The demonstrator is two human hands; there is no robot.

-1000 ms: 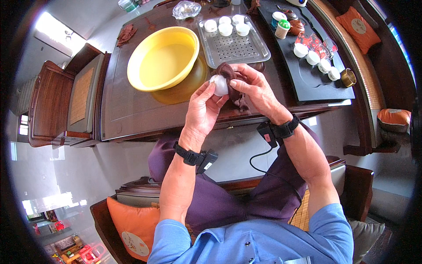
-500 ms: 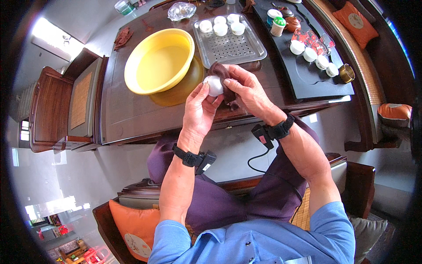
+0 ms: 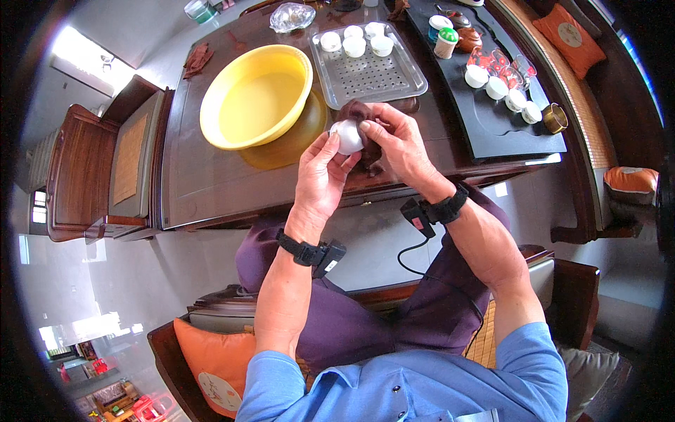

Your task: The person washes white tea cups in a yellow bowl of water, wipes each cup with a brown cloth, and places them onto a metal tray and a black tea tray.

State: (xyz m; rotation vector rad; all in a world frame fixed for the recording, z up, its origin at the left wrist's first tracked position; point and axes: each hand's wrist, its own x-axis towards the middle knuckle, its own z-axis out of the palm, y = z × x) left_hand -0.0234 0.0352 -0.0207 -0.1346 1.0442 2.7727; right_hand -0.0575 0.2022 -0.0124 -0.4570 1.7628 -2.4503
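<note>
A small white teacup (image 3: 349,138) is held by my left hand (image 3: 320,172), thumb and fingers gripping it at its left and lower sides. My right hand (image 3: 404,144) pinches a dark brown cloth (image 3: 357,111) against the cup's right side, with the thumb close to the cup. Part of the cloth hangs below the cup, over the table's near edge. Both hands are closed and meet in front of me. Beyond them, a perforated metal tray (image 3: 365,79) carries several white cups (image 3: 354,47) toward its far end.
A yellow basin (image 3: 256,98) stands left on the dark wooden table (image 3: 193,186). Right lies a black tea tray (image 3: 485,133) with white cups (image 3: 496,88), a brown teapot (image 3: 468,40), a green-lidded container (image 3: 446,43) and a brass-coloured cup (image 3: 555,118). A crumpled brown cloth (image 3: 198,60) lies far left.
The cup and cloth have shifted slightly to the right in the picture, with a small turn of the cup. Both hands keep their hold; the basin and trays stay put.
</note>
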